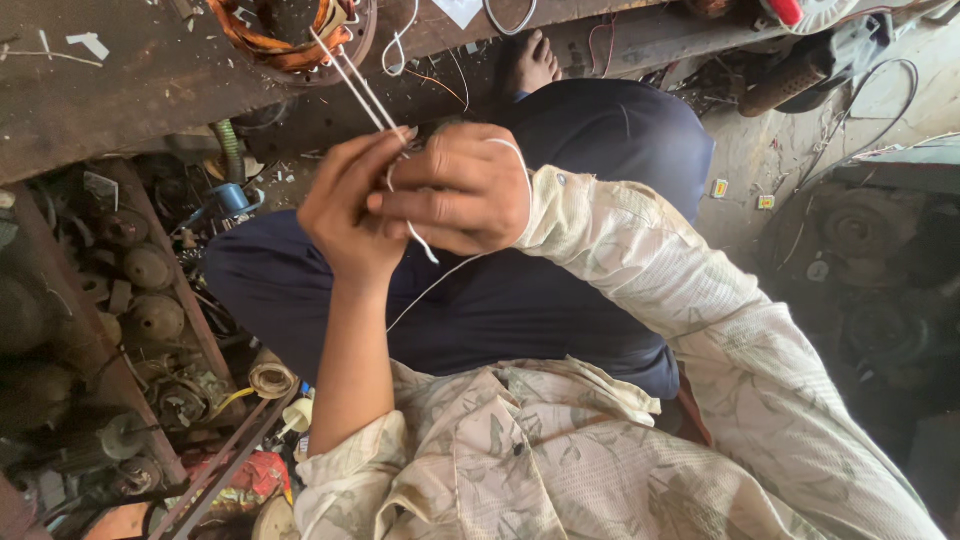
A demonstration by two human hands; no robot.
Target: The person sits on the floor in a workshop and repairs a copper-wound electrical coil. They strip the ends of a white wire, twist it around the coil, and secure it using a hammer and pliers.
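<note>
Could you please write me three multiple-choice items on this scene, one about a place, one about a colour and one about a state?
1. Where does the motor stator with copper windings lie?
A. on the bench above the hands
B. on the person's lap
C. on the floor at right

2. What colour are the thin sleeves running from the stator to the hands?
A. red
B. white
C. black

3. How are the left hand and right hand?
A. apart and open
B. together, fingers pinching the sleeves
C. resting flat on the bench

Key: 1 A, it sits on the bench top; 2 B, they are plainly white; 3 B, both hands meet around them.
</note>
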